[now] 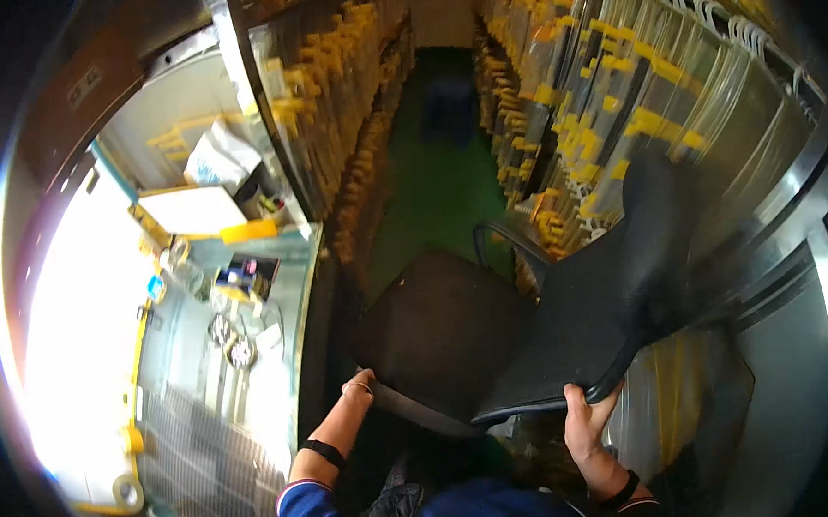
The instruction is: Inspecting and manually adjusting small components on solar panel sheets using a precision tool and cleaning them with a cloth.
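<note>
A dark office chair (445,326) is tilted in front of me, its seat toward the left and its black backrest (574,321) leaning to the right. My left hand (359,387) is closed around the near left edge of the seat; its fingers are partly hidden beneath. On the near edge of the backrest, my right hand (589,422) is gripping with the thumb on top. A black armrest (515,240) curves up on the chair's far side. The chair's base is out of sight, and the right end of the backrest is blurred.
Racks of clear hanging packets with yellow tags (611,111) line both sides of a narrow aisle with a green floor (439,197). Close on the left stands a glass-topped counter (298,356) holding a tape roll (127,494) and small items. A metal-edged surface (797,362) is at right.
</note>
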A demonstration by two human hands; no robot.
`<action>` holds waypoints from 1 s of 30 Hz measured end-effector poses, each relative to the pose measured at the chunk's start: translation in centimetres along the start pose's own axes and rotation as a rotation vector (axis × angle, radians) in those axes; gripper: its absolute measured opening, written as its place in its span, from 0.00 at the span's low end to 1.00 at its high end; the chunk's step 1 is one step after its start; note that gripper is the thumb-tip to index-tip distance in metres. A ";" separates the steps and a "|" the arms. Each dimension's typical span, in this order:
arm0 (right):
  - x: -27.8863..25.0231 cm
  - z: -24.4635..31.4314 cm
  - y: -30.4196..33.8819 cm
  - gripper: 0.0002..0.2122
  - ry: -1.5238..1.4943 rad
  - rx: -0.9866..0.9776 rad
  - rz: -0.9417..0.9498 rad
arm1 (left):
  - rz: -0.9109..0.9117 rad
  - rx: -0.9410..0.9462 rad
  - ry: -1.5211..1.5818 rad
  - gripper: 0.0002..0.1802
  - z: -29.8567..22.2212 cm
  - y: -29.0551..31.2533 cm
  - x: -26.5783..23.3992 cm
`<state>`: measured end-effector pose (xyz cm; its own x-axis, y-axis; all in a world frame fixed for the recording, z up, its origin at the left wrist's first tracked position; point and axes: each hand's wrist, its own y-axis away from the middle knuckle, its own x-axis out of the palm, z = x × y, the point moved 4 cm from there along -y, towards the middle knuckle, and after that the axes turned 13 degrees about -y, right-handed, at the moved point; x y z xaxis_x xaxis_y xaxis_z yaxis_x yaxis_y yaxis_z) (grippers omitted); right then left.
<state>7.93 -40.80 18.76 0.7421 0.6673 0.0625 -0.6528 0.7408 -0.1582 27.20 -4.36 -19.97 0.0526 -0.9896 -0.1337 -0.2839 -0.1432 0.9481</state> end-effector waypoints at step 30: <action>26.4 -17.3 -52.0 0.37 0.022 0.005 0.109 | 0.327 0.037 0.294 0.25 -47.0 -6.9 23.6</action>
<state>64.08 -63.06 11.60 0.6698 0.7422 0.0238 -0.7305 0.6643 -0.1580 75.43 -26.20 -16.13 0.2226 -0.9382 0.2648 -0.3648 0.1718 0.9151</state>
